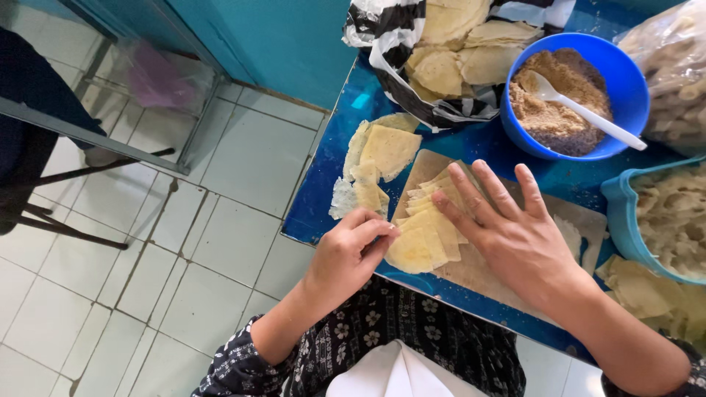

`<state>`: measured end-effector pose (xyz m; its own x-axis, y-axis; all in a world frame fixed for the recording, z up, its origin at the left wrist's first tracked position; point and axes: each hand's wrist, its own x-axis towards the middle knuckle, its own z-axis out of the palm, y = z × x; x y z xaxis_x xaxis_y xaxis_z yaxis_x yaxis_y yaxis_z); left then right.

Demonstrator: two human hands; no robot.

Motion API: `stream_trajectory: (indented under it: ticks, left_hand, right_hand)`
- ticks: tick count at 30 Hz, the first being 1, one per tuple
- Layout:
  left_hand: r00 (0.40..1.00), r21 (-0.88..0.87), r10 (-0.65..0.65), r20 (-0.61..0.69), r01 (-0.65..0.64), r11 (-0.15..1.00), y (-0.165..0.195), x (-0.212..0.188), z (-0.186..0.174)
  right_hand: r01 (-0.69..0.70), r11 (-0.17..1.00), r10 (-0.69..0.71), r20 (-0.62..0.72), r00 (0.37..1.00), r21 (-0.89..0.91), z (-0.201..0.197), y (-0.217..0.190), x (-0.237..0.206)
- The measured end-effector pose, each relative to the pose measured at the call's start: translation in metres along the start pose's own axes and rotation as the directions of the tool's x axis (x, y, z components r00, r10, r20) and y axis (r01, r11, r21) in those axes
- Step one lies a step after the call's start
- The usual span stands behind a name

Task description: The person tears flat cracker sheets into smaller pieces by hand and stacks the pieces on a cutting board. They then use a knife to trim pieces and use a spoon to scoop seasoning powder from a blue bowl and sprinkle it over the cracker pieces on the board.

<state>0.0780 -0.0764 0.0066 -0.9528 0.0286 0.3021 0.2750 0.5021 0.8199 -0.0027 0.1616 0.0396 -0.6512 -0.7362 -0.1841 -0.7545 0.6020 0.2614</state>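
My right hand [507, 224] lies flat, fingers spread, on a stack of thin pale-yellow pastry sheets [430, 231] on a wooden board [478, 276]. My left hand [351, 250] pinches the left edge of the sheets at the board's near corner. More sheets [382, 154] lie loose on the blue table [368, 99] just left of the board.
A blue bowl [625, 73] of brown crumbly filling with a white spoon [588, 114] stands behind the board. A striped bag [412, 95] holds more sheets. A light-blue tub [621, 213] with pale pieces sits right, a clear bag [673, 70] far right. Tiled floor [184, 250] lies left.
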Motion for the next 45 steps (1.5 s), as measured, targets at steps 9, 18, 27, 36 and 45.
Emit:
stream_trajectory:
  ticks: [9, 18, 27, 36, 45]
  left_hand:
    - [0.97, 0.199, 0.235, -0.066, -0.218, 0.955, -0.017, 0.047, 0.024]
    - [0.975, 0.196, 0.219, 0.016, -0.218, 0.956, -0.03, 0.053, 0.029]
    - [0.994, 0.145, 0.106, 0.037, -0.11, 0.983, -0.03, 0.052, 0.029]
    - [0.98, 0.16, 0.196, 0.015, -0.196, 0.967, -0.024, 0.053, 0.026]
    - [0.98, 0.178, 0.199, 0.023, -0.2, 0.963, -0.023, 0.051, 0.026]
  right_hand:
    - [0.015, 0.969, 0.018, -0.131, 0.991, 0.246, 0.014, 0.006, 0.002]
    - [-0.065, 0.964, 0.127, -0.23, 0.965, 0.258, 0.016, 0.011, -0.006]
    - [-0.046, 0.997, 0.056, -0.159, 0.986, 0.065, 0.007, -0.002, 0.002]
    - [-0.13, 0.991, 0.13, -0.145, 0.981, 0.007, -0.006, -0.001, -0.003]
    - [0.012, 0.954, -0.049, -0.114, 0.992, -0.3, -0.008, -0.012, 0.001]
